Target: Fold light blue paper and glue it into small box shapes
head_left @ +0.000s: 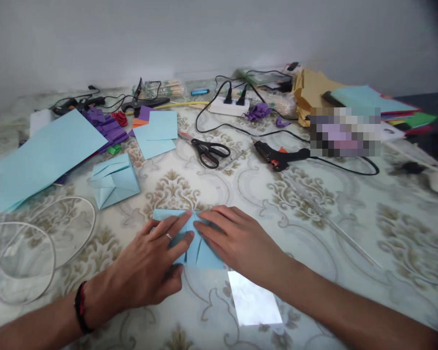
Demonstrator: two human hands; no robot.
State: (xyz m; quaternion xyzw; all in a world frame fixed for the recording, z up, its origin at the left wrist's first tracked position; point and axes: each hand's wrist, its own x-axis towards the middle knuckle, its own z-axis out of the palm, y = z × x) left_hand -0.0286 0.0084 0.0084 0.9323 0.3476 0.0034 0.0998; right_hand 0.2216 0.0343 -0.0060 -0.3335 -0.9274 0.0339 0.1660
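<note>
On the table in front of me lies a light blue folded paper [194, 248], with flaps meeting along its middle. My left hand [160, 253] holds its left half, the index and middle fingertips pressing near the centre fold and the thumb at the near edge. From the other side my right hand [237, 238] holds the right half, fingers over the flaps; its thumb is hidden. A second folded light blue paper piece [116, 182] sits beyond my left hand, apart from it.
Large light blue sheets [51, 155] lie at left beside purple paper strips [104, 126]. Black-handled scissors [209, 151] and a glue gun [277, 155] with a trailing cord lie ahead. Behind them is a white power strip [228, 106]. A clear stick [350, 243] lies at right, a white cable [54, 253] at left.
</note>
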